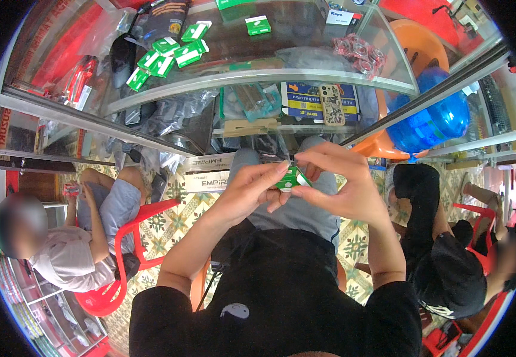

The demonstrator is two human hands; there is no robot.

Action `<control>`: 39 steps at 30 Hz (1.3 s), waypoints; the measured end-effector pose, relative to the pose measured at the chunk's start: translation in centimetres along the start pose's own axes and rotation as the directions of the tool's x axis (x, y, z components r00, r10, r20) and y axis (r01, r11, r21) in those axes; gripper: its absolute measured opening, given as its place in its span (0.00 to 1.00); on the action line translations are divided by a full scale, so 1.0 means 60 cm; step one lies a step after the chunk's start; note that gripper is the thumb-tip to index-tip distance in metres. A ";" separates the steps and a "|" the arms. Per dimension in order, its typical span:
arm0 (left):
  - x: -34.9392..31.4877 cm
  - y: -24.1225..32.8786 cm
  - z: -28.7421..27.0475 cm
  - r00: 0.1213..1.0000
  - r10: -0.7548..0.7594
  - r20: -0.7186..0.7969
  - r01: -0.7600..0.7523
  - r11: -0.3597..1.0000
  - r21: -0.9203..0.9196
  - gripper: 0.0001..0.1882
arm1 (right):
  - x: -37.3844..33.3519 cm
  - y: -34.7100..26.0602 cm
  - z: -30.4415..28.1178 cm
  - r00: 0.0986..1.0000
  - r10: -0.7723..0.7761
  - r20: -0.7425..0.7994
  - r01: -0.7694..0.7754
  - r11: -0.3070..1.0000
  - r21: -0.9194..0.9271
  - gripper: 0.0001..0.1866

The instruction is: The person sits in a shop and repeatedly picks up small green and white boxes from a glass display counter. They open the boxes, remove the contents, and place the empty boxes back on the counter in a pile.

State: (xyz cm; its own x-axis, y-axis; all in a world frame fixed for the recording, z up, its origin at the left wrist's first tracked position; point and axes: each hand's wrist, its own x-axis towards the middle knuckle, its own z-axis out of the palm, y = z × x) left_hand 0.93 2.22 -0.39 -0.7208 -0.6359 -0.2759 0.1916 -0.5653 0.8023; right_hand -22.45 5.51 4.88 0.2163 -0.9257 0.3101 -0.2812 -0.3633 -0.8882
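Above my lap, both hands hold a small green-and-white cardboard box [291,179]. My left hand [251,189] pinches its left side, thumb along the top edge. On the other side, my right hand [346,181] has its thumb at the box's lower right corner and its fingers curled over the top. The fingers partly cover the box, so I cannot tell whether its flap is up. On the glass counter ahead lies a loose pile of similar green boxes [190,53], with one green box [258,25] apart from them. Small red-and-clear packets [360,55] are heaped at the right.
Below the counter glass, a phone in a patterned case [331,105] rests near a blue-and-yellow printed sheet [296,102]. A big blue water bottle [430,122] and an orange chair [420,43] stand right. People sit on both sides, one on a red chair [128,253].
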 end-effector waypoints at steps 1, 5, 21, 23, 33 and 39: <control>0.000 -0.002 0.001 1.000 0.005 0.007 -0.005 1.000 -0.008 0.25 | -0.003 0.006 0.000 1.000 -0.005 0.015 0.006 1.000 -0.025 0.15; 0.007 0.001 -0.002 0.999 -0.033 0.018 0.034 0.996 -0.086 0.27 | -0.007 0.016 -0.001 0.998 0.037 -0.052 -0.039 0.999 -0.038 0.15; 0.014 0.025 0.005 0.998 0.041 -0.050 -0.052 0.971 -0.231 0.28 | 0.009 0.019 -0.012 0.966 -0.257 0.012 0.247 0.916 -0.317 0.12; 0.015 0.025 0.006 0.996 0.049 -0.079 -0.064 0.977 -0.204 0.27 | 0.008 0.021 -0.010 0.971 -0.240 -0.003 0.228 0.924 -0.309 0.12; 0.009 -0.008 -0.003 0.980 0.144 -0.135 -0.126 0.983 0.135 0.24 | -0.006 0.055 0.002 0.998 0.028 0.048 -0.021 0.989 -0.145 0.09; 0.010 -0.010 0.002 0.986 0.118 -0.115 -0.102 0.986 0.132 0.24 | -0.001 0.060 0.006 0.993 -0.097 0.061 0.105 0.984 -0.146 0.07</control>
State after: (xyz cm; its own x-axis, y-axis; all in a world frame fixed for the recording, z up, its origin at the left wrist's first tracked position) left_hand 0.28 2.24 -1.00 -0.6119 -0.7541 -0.2388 0.1742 -0.4229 0.8893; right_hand -23.12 4.33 1.55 0.2991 -0.8781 0.3736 -0.3906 -0.4698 -0.7916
